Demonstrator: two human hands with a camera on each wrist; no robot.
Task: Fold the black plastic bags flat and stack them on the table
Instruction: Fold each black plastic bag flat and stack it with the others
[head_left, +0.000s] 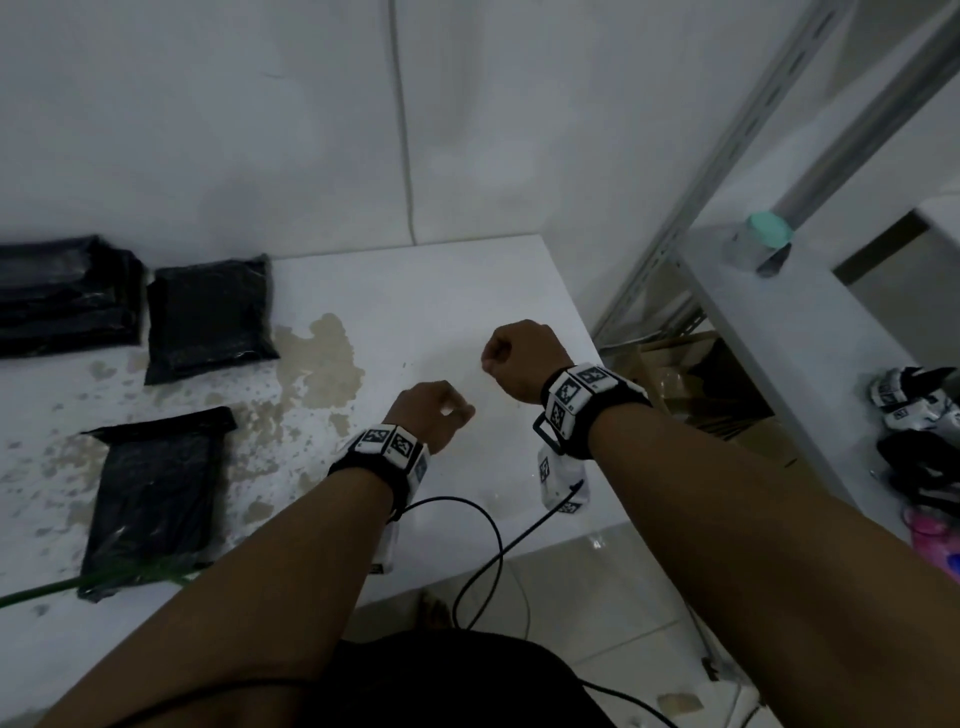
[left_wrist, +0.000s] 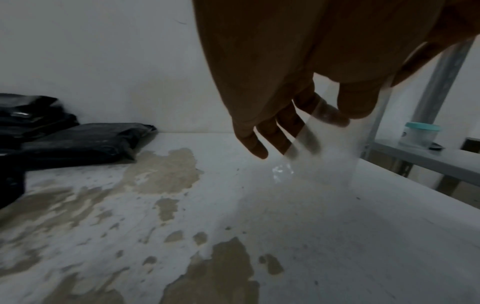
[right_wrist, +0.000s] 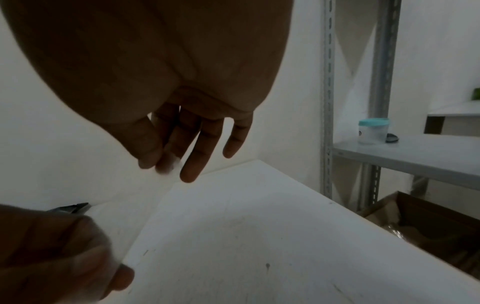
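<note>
Head view: both forearms reach out over the right half of the table (head_left: 457, 291), wrists raised, the left hand (head_left: 434, 413) nearer the front edge and the right hand (head_left: 519, 358) further in toward the right edge, each curled knuckles-up. The wrist views show why: the left thumb and forefinger pinch a clear film (left_wrist: 324, 160) that hangs down toward the surface, and the right thumb and fingertips pinch the same film's other end, so it stretches between the two hands. Black plastic bags lie folded flat in the table's left half: a stack (head_left: 62, 296) at the far left edge against the wall, a single folded bag (head_left: 210, 317) just beside it, and another folded bag (head_left: 156, 499) near the front edge. Brown stains (head_left: 322, 364) spot the surface around them. On the metal shelf (head_left: 779, 322) to the right stands a clear jar (head_left: 763, 239) with a teal lid, contents not discernible; below sits an open cardboard box (head_left: 691, 374), its contents unclear.
</note>
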